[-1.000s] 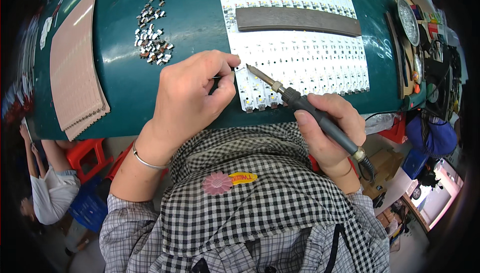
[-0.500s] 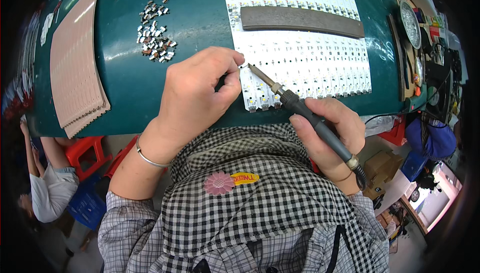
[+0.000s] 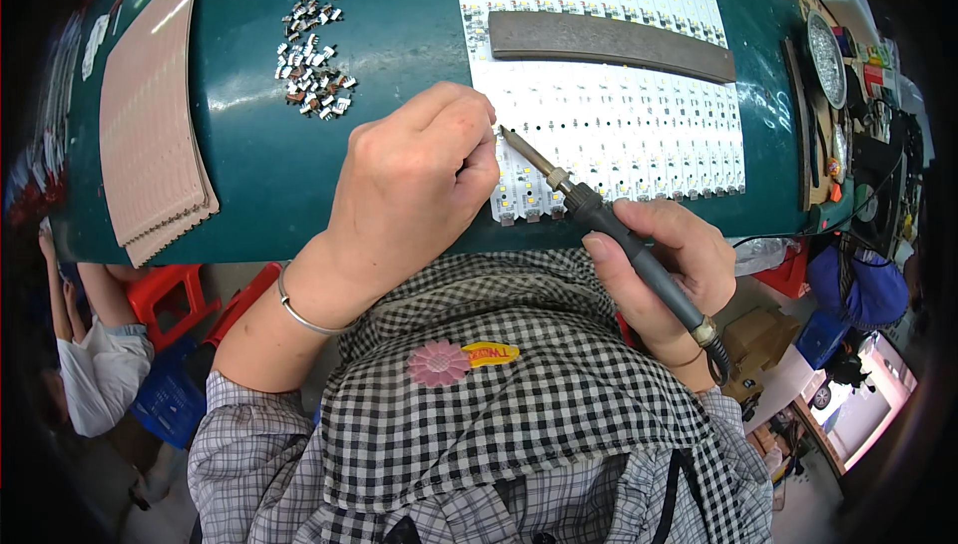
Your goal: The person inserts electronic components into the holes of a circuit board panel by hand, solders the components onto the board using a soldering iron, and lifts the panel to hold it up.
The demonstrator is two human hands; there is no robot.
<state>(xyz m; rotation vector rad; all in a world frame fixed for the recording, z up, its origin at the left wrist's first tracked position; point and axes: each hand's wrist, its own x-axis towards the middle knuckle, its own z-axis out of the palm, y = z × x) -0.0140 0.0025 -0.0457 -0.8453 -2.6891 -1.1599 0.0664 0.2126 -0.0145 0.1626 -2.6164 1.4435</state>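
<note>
You've got bright, even overhead light on the green table (image 3: 399,35), with soft glare streaking its top and washing out the white LED panel (image 3: 619,135). Your left hand (image 3: 414,185) throws only a faint shadow onto the panel edge. Centre is sharp, no motion blur. Heavy fisheye: table edges bow, corners vignette to black, periphery goes dim and soft.

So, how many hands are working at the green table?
2. The left hand rests curled on the near edge of the white LED strip panel. The right hand holds the soldering iron beside it. None seem hidden.
</note>
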